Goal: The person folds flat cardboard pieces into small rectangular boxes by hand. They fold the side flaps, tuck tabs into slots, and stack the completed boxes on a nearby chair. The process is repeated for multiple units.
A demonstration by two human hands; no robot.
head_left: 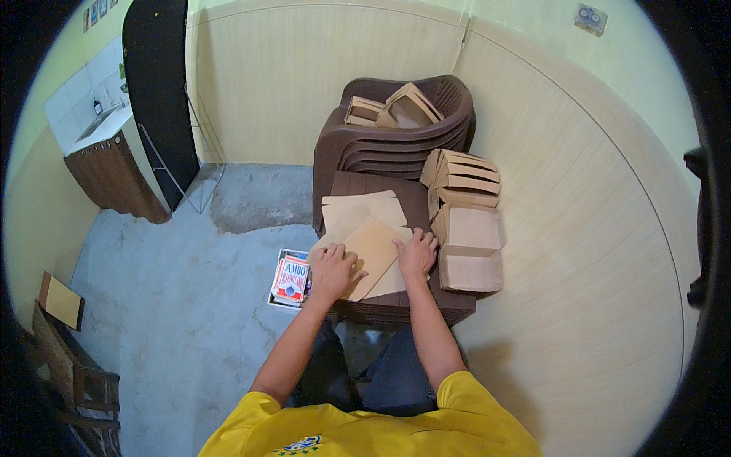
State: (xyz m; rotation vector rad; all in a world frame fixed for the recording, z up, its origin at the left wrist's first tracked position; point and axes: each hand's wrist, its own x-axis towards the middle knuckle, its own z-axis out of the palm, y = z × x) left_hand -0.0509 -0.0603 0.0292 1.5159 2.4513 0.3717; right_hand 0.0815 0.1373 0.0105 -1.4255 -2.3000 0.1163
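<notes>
Flat pieces of brown cardboard lie overlapping on a dark brown plastic surface in front of me. A darker tan cardboard piece lies slantwise on top, with a paler cardboard sheet beneath it. My left hand rests on the left side of the pile, its fingers bent and apart and the thumb stretched toward the top piece. At the right side, my right hand touches the cardboard with its thumb out and its fingers spread. Neither hand lifts anything.
Brown stacked plastic chairs stand behind, with folded cardboard boxes on the seat. More open cardboard boxes line the right side by the wall. Left of the pile sits a small tray holding a white-and-red packet.
</notes>
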